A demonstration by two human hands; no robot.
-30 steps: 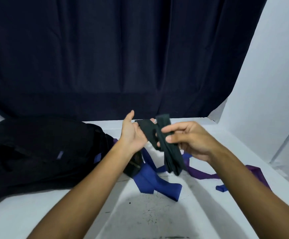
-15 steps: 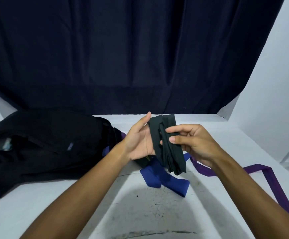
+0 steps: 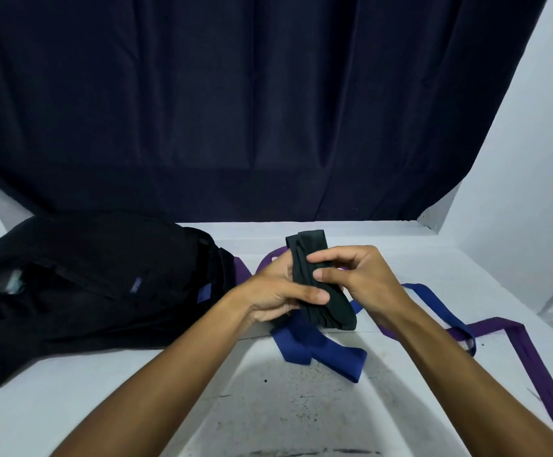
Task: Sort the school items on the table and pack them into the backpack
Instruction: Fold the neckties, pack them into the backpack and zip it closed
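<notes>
Head view: folded dark tie (image 3: 314, 278) held above table (image 3: 103, 390), mid-frame. Left hand (image 3: 278, 300) gripping it from the left, thumb pressed across the front. Right hand (image 3: 356, 280) pinching the upper part, fingers curled over the folds. Black backpack (image 3: 87, 282) lying at left on table. Blue tie (image 3: 321, 347) below hands, purple tie (image 3: 532, 357) trailing right. Dark curtain (image 3: 252, 110) behind.

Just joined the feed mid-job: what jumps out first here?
Both hands meet at centre: the left hand and right hand share a grip on a folded dark green cloth above the white table. A black backpack lies at left; blue tie and purple tie trail right.
</notes>
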